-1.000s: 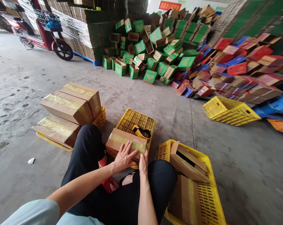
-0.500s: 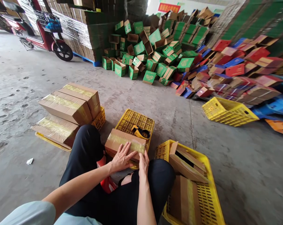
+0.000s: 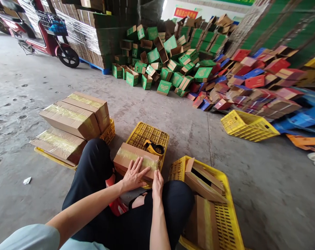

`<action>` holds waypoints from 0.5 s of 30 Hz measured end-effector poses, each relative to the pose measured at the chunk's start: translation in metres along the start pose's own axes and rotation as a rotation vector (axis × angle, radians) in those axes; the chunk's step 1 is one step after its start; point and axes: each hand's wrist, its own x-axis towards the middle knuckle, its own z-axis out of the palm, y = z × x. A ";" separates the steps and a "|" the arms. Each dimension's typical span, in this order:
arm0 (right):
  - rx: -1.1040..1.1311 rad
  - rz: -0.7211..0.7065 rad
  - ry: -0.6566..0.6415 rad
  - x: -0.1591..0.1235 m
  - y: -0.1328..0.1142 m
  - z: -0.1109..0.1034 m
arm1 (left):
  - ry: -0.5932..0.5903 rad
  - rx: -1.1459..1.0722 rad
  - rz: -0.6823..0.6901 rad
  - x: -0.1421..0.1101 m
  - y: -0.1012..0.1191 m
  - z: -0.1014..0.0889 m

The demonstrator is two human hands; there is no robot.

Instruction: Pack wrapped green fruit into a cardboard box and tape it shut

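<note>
A cardboard box (image 3: 123, 156) with yellowish clear packing tape (image 3: 147, 161) along its top lies on an upturned yellow plastic crate (image 3: 136, 133). My left hand (image 3: 133, 175) rests flat on the top and front edge, fingers spread. At the box's right end, my right hand (image 3: 157, 184) has its fingers together and curled against the corner by the end of the tape. What lies under those fingertips is hidden. Behind the box, a yellow and black tape dispenser (image 3: 154, 147) sits on the crate.
Taped boxes (image 3: 71, 118) are stacked on a yellow crate (image 3: 109, 132) at left. At right, another yellow crate (image 3: 229, 208) holds an open box (image 3: 201, 180) and a taped one (image 3: 201, 222). Farther off are a tipped crate (image 3: 248, 126), heaped green cartons (image 3: 164, 86) and a red scooter (image 3: 48, 45).
The view has shifted slightly, so everything sits a little farther left. My right fingers have drawn together slightly at the box's end; my left hand keeps its place on top.
</note>
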 end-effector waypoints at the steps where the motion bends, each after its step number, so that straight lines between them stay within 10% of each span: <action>1: 0.007 0.019 -0.005 0.000 -0.002 -0.001 | 0.003 -0.003 0.005 -0.001 -0.004 -0.001; 15: 0.012 0.117 0.014 0.013 0.008 0.005 | 0.231 -0.177 -0.367 -0.010 -0.115 -0.002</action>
